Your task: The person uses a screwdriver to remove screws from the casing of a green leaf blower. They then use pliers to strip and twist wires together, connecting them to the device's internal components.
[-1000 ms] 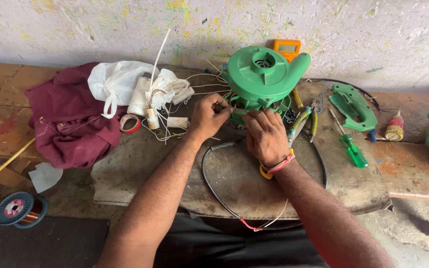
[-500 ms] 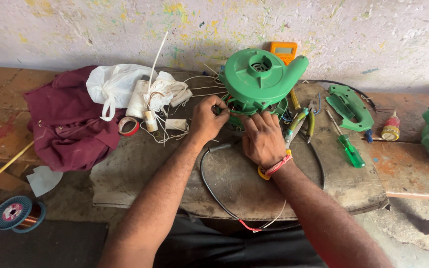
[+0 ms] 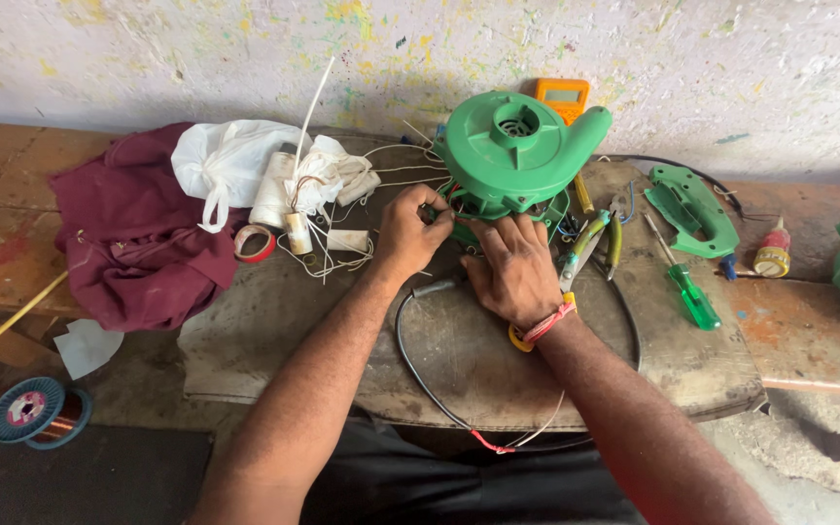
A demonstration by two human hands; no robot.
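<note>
A green blower housing (image 3: 515, 151) stands on a worn board (image 3: 323, 321) against the wall. My left hand (image 3: 410, 233) pinches at its lower left edge, where thin wires come out. My right hand (image 3: 515, 270) lies flat on the board just below the housing, fingers reaching under it; a red thread and a yellow band circle the wrist. What the fingertips hold is hidden. A black cable (image 3: 418, 367) loops from the housing toward me.
A maroon cloth (image 3: 133, 233), white bag (image 3: 226, 160), tape rolls (image 3: 255, 243) and string lie left. Pliers (image 3: 595, 238), a green screwdriver (image 3: 687, 292), a green cover piece (image 3: 692, 209), a small bottle (image 3: 773, 255) and an orange meter (image 3: 561, 97) lie right. A copper wire spool (image 3: 36, 413) sits lower left.
Both hands stay at the base of the housing with small finger shifts. The view has shifted slightly; nothing has been picked up or let go.
</note>
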